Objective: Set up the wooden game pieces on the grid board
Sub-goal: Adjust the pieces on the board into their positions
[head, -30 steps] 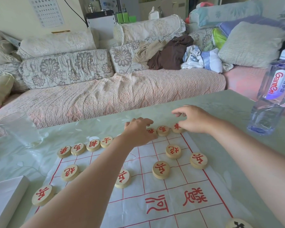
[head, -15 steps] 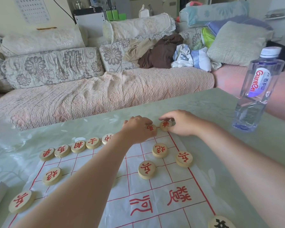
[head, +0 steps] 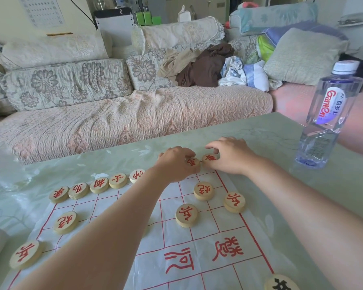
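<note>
Left hand (head: 177, 164): we see it knuckles up at the far edge of the board, just above frame centre, fingers curled down over a round wooden piece (head: 192, 162) that shows at its right side; whether they pinch it or only rest on it we cannot tell.
Right hand (head: 232, 155): just right of the left one, thumb and forefinger pinching the corner piece (head: 209, 158), which lies touching or nearly touching the piece under the left hand.
Pieces' look: pale wooden discs, flat and thick-edged, each carved on top with a red character.
Far row: we count five more discs (head: 99, 185) in a line running toward the left of the frame, side by side, the last partly hidden behind the left forearm.
Middle pieces: one disc (head: 203, 191) lies just below the hands, two more (head: 234, 202) (head: 186, 215) lower and to either side of it, all on line crossings.
Left pieces: one disc (head: 65, 222) at mid left and another (head: 26, 254) at lower left.
Black piece (head: 281, 284): one disc with a black character, cut by the bottom edge at lower right.
Board (head: 208, 248): a thin white sheet with red grid lines and two large red characters in the band near the bottom centre.
Table (head: 270, 139): pale green, glossy, with a faint leaf pattern.
Bottle (head: 329, 116): clear plastic, white cap, upright at the right of the frame, well apart from the board.
Sofa (head: 124, 122): across the upper frame, piled with cushions and clothes.
</note>
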`<move>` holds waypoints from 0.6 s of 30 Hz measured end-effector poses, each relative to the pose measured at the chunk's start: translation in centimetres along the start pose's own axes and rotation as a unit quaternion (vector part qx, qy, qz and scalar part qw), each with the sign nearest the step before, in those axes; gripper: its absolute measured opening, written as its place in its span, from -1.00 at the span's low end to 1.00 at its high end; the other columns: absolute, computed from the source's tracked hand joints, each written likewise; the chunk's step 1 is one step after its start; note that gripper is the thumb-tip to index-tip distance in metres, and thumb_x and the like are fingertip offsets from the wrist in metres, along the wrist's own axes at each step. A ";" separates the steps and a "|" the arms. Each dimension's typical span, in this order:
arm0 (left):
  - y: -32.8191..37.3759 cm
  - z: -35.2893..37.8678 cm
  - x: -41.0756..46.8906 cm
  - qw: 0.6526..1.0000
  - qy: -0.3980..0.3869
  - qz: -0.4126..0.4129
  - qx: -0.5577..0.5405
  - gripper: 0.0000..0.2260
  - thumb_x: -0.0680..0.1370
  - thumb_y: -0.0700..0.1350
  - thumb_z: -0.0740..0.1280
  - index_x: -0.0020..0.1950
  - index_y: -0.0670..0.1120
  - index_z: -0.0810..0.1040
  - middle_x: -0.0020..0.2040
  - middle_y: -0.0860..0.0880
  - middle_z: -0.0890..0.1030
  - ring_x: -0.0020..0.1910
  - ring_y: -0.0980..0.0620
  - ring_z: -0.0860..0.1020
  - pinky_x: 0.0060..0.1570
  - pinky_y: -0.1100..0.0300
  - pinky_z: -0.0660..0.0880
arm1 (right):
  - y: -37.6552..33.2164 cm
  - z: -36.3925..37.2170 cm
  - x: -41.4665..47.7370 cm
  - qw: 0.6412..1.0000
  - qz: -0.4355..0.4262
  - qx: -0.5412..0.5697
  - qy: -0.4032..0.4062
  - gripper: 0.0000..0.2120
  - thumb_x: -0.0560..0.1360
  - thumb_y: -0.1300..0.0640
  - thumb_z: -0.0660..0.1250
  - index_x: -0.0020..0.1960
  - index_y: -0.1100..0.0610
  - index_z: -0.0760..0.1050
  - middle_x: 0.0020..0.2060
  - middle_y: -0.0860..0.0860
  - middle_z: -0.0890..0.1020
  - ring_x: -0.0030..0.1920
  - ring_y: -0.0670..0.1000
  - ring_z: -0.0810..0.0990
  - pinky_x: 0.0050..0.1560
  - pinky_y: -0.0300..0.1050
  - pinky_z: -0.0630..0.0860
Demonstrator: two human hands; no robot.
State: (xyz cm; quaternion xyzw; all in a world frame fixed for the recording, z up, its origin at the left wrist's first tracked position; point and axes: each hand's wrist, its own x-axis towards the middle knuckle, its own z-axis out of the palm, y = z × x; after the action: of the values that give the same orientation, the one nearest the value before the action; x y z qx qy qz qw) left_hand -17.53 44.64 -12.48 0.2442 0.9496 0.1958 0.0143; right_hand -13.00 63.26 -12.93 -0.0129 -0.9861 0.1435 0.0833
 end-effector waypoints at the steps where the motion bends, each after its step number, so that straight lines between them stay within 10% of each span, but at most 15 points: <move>1: 0.0 0.0 0.0 1.000 -0.002 0.000 -0.002 -0.56 0.44 0.22 0.36 0.29 0.12 0.51 0.20 0.11 0.54 0.18 0.02 0.46 0.27 0.06 0.35 | -0.1 0.1 -0.1 1.000 0.001 0.007 -0.005 -0.43 0.43 -0.25 0.33 0.40 -0.14 0.39 0.20 -0.08 0.51 0.29 0.04 0.41 0.32 0.09 0.26; 18: -0.6 1.0 0.6 1.000 0.001 -0.004 -0.029 -0.54 0.37 0.28 0.35 0.21 0.13 0.55 0.14 0.08 0.55 0.15 -0.01 0.49 0.23 0.02 0.43 | 0.0 0.5 -0.2 0.999 -0.002 0.052 0.003 -0.52 0.46 -0.16 0.35 0.36 -0.14 0.45 0.19 -0.13 0.55 0.30 0.01 0.43 0.37 0.06 0.29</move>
State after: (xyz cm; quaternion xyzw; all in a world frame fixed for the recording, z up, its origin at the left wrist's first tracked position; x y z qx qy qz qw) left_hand -18.23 44.77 -13.60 0.2394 0.9446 0.2238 0.0211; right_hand -12.85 63.14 -13.48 -0.0067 -0.9770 0.1941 0.0876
